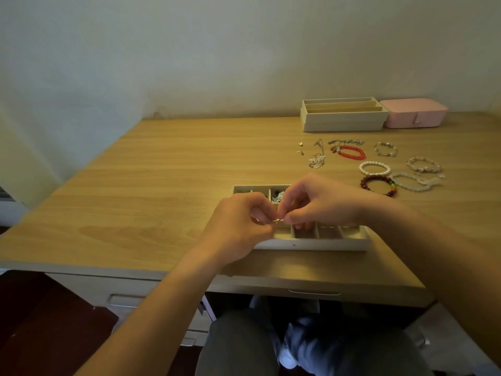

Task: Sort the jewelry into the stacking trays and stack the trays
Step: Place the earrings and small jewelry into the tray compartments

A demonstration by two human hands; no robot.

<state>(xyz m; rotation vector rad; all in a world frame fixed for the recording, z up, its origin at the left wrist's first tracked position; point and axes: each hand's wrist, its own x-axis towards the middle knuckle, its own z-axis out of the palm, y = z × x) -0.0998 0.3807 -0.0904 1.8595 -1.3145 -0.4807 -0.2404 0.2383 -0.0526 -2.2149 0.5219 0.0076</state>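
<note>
Where both hands meet over the near cream compartmented tray (311, 244), left hand (238, 226) and right hand (322, 202) pinching a tiny silvery piece (279, 220), smooth wood-grain desk (162, 172), beaded bracelets (376, 169) far right, stacked cream trays (343, 115) beyond.

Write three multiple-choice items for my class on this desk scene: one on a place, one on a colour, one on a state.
1. Where is the pink box?
A. Right of the stacked trays
B. In front of the hands
C. On the floor

2. What colour is the bracelet nearest the stacked trays?
A. Blue
B. Red
C. Black

3. What are the left hand and right hand doing?
A. Resting flat
B. Lifting a tray
C. Pinching one small item together

Answers: 1 A, it sits beside them by the wall; 2 B, red beads; 3 C, fingertips meet over the compartment tray.
</note>
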